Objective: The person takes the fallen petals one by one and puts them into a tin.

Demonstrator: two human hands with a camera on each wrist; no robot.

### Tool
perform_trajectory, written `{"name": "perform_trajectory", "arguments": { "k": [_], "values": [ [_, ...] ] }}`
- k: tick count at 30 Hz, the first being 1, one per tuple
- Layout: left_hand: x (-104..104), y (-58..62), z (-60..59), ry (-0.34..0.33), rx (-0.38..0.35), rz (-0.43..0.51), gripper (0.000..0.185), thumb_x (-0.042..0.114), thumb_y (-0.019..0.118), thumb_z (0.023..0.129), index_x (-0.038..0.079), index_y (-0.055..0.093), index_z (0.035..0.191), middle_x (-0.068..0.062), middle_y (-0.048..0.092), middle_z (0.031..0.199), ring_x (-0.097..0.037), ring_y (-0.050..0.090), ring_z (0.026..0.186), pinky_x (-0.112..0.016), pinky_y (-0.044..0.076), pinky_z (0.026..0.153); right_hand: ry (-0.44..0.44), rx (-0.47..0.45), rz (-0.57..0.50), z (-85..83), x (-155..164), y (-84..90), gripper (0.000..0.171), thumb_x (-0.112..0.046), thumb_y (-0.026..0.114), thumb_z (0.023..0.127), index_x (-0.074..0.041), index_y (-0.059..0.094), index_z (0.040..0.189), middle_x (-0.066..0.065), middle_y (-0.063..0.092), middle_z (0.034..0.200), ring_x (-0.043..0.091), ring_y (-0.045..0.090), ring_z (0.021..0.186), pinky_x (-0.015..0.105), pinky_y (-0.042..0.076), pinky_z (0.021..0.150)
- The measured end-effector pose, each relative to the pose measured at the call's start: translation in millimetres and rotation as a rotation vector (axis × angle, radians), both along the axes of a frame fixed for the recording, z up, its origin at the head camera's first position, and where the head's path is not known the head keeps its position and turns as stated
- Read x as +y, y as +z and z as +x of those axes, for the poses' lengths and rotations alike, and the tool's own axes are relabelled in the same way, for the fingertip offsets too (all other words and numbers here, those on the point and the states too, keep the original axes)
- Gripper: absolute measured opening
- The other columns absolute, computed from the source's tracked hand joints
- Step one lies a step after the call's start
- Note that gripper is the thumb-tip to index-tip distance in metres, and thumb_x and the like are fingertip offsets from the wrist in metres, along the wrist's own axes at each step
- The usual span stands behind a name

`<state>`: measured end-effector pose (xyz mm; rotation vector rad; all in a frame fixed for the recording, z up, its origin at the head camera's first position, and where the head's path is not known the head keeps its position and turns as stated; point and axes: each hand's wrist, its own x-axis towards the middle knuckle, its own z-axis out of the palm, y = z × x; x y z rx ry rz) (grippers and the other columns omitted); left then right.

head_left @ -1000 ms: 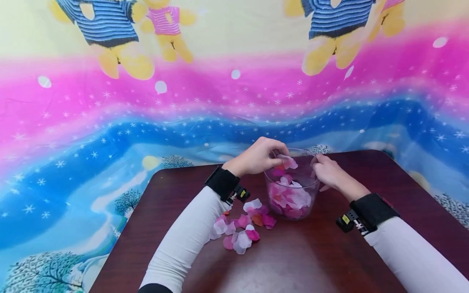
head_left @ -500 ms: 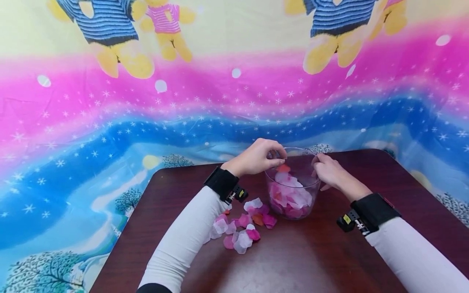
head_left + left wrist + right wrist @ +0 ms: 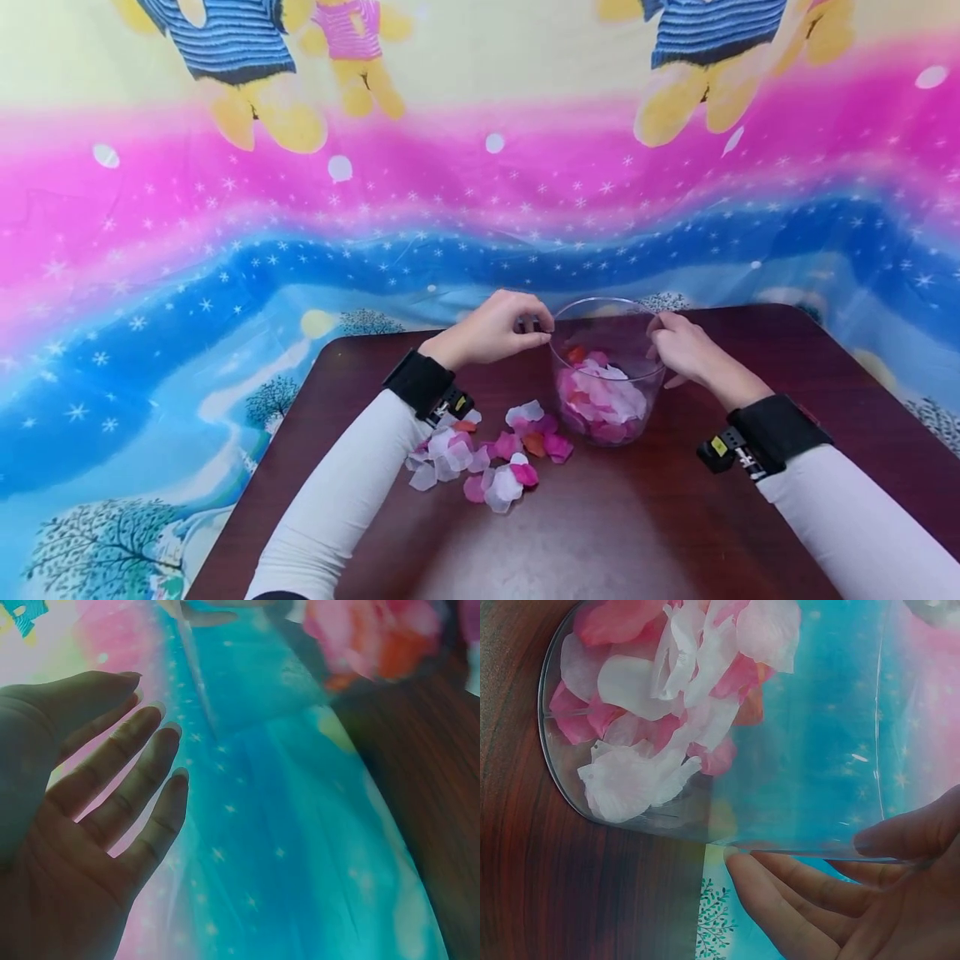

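Left hand is pulling back from over the glass bowl since the earlier frames, now sitting just left of the rim, empty; the petal it was holding over the bowl is gone from the fingers. In the left wrist view its fingers are lying straight and relaxed, slightly spread, gripping nothing. Right hand is holding the bowl's right rim as before, thumb inside the wall and fingers outside, pinching the glass. Bowl is standing upright on the dark wooden table, near its far edge, about a third full of pink, white and red petals. Loose petals are lying scattered on the table just left of the bowl, beside the left sleeve. Black wrist straps are showing on both arms. Colourful cartoon cloth is hanging behind the table.
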<state>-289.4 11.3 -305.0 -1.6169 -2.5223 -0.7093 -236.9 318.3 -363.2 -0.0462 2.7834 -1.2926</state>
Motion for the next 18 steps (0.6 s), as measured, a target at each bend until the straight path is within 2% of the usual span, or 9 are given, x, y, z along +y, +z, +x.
{"name": "perform_trajectory", "arguments": {
  "k": [5,9,11,15,18],
  "values": [
    [-25.3,-14.6,6.8,0.014,-0.005,-0.083,0.008,0.010,0.073,0.096,0.010,0.075,0.103,0.000,0.070,0.097,-0.008,0.064,0.081,-0.024,0.055,0.076,0.001,0.019,0.008,-2.2,3.2,2.7,0.042,-0.013,0.027,0.102,0.012,0.041,0.133,0.034,0.059,0.113,0.039,0.062,0.095,0.049,0.061,0.063],
    [-39.0,-37.5,12.3,0.042,-0.022,-0.227,0.010,0.013,0.076,0.093,0.011,0.075,0.103,0.000,0.071,0.096,-0.008,0.064,0.082,-0.023,0.054,0.076,0.003,0.021,0.006,-3.1,5.6,4.4,0.042,-0.011,0.026,0.101,0.013,0.040,0.133,0.035,0.058,0.114,0.038,0.062,0.092,0.050,0.061,0.064],
    [-43.1,-52.7,16.0,0.053,-0.056,-0.290,0.015,0.014,0.078,0.092,0.011,0.076,0.107,-0.002,0.072,0.099,-0.008,0.065,0.083,-0.022,0.054,0.077,0.006,0.013,0.007,-3.4,5.2,3.3,0.043,-0.012,0.026,0.101,0.013,0.040,0.134,0.035,0.058,0.114,0.038,0.062,0.093,0.050,0.061,0.064],
    [-46.3,-81.0,29.8,0.040,-0.161,-0.346,0.025,0.014,0.080,0.091,0.006,0.075,0.114,-0.009,0.072,0.106,-0.009,0.065,0.082,-0.018,0.053,0.074,0.013,-0.004,0.001,-3.4,1.5,-1.7,0.043,-0.012,0.026,0.101,0.013,0.039,0.134,0.035,0.057,0.115,0.039,0.061,0.095,0.050,0.061,0.066],
    [-41.7,-92.3,41.9,0.004,-0.188,-0.372,0.029,0.016,0.082,0.089,0.006,0.075,0.115,-0.008,0.072,0.109,-0.011,0.065,0.085,-0.017,0.052,0.074,0.011,-0.005,-0.002,-2.4,1.3,-1.0,0.043,-0.012,0.026,0.101,0.012,0.040,0.133,0.036,0.057,0.116,0.038,0.061,0.094,0.050,0.061,0.066]
  ]
}}
